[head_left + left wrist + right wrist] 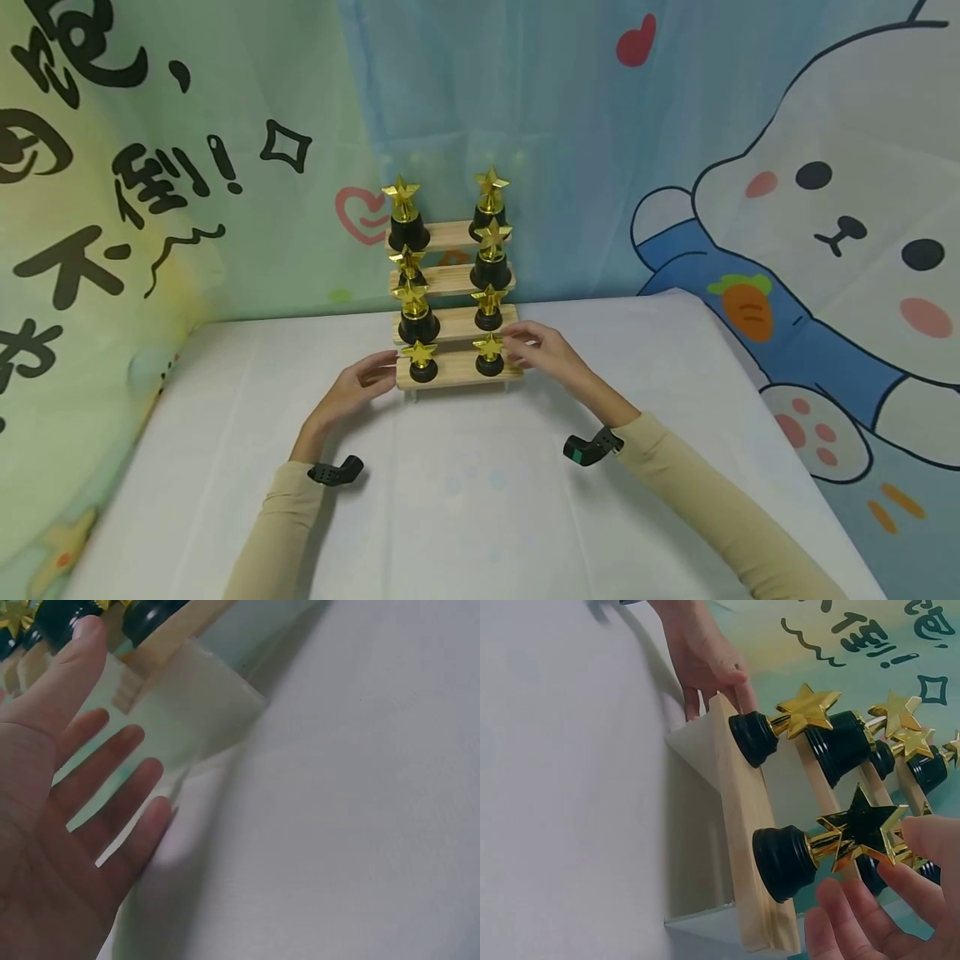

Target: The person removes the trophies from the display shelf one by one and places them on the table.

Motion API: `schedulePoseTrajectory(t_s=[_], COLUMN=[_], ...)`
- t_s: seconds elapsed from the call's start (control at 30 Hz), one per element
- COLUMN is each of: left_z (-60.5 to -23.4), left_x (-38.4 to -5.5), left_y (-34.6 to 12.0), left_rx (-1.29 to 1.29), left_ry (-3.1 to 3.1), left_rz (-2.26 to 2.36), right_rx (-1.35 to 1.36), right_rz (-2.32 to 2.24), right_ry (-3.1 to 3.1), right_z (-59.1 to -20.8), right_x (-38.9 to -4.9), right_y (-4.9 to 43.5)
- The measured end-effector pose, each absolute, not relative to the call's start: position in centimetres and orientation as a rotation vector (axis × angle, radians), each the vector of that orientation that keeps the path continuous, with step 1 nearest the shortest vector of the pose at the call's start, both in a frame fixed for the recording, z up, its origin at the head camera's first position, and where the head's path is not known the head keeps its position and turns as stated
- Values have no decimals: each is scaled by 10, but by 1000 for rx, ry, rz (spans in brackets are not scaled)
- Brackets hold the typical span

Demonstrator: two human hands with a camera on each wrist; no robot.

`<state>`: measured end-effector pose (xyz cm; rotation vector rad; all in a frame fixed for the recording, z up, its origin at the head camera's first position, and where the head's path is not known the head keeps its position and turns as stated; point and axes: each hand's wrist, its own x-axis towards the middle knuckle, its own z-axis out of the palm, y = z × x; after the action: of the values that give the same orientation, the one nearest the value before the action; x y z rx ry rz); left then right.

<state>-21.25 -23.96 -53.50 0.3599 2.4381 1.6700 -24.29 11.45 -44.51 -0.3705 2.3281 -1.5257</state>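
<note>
A tiered wooden stand (pixel 455 367) rises at the back of the table, a gold star trophy with a black base near each end of every step. My left hand (pixel 360 387) is beside the bottom step's left end, near the small trophy (pixel 423 365) there. In the left wrist view its fingers (pixel 124 791) are spread and relaxed, holding nothing. At the right end, my right hand (pixel 546 354) has loosely bent fingers next to the other bottom trophy (pixel 784 862). Its thumb is close to the star's tip; whether they touch I cannot tell.
The stand has clear side panels (pixel 705 919) under its planks. Taller trophies (pixel 491 267) are among those on the upper steps. A white cloth (pixel 465 492) covers the table, and a printed curtain (pixel 525 100) hangs right behind the stand.
</note>
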Motion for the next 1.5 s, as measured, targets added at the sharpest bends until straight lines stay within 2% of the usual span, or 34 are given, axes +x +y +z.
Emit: schedulePoseTrajectory(t_s=[0.83,1.17,1.5], left_z=[-552,-526,-550], left_x=[-215,-202,-212], left_y=[-235,-228,-234], left_rx=[319,336,291], left_ry=[2495,2510,2513], left_rz=[1639,1615,1634], right_rx=[-360,-371,-381], right_rz=[-1537,-1539,-1538], right_ry=[2330,2373,2417], right_z=[-452,-454,-458], right_x=[-243,-241,-242], right_y=[109,108,107])
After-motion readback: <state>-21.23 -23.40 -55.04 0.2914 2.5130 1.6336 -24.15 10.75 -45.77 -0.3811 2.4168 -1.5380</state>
